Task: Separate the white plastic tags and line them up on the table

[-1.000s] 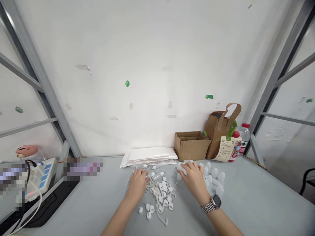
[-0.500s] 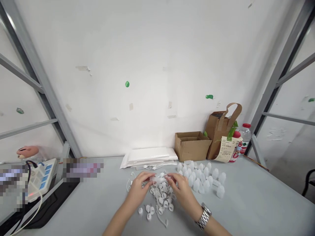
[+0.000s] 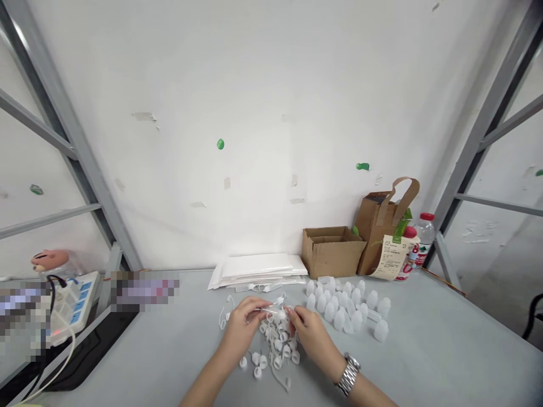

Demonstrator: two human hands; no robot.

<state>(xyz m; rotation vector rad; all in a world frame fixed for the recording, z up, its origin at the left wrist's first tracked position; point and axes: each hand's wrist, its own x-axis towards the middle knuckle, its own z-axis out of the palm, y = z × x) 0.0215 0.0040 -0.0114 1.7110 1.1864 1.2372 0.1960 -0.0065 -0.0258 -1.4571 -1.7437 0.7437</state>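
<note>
My left hand (image 3: 242, 328) is closed, its thumb and fingertips pinching a clear, translucent plastic piece (image 3: 271, 309) above a pile of small white parts. Facing it, my right hand (image 3: 313, 334) has its fingers pressed together close to the piece's right end. What sits in those fingertips is too small and covered to make out. Under both hands lies the pile of white cap-like rings with cords (image 3: 278, 343). Several white caps (image 3: 257, 372) stand in front of the pile. Frosted dome-shaped pieces (image 3: 339, 318) are gathered right of my right hand.
White flat packages (image 3: 263, 264) lie by the wall. A cardboard box (image 3: 335, 259), a brown paper bag (image 3: 368, 226) and bottles with red caps (image 3: 424, 233) stand back right. At left are a power strip (image 3: 82, 302) and a black flat panel (image 3: 95, 345).
My right hand's fingers have drawn together and turned downward at the piece's right end. My left hand keeps its pinch, with the piece now tilted and looking narrower.
</note>
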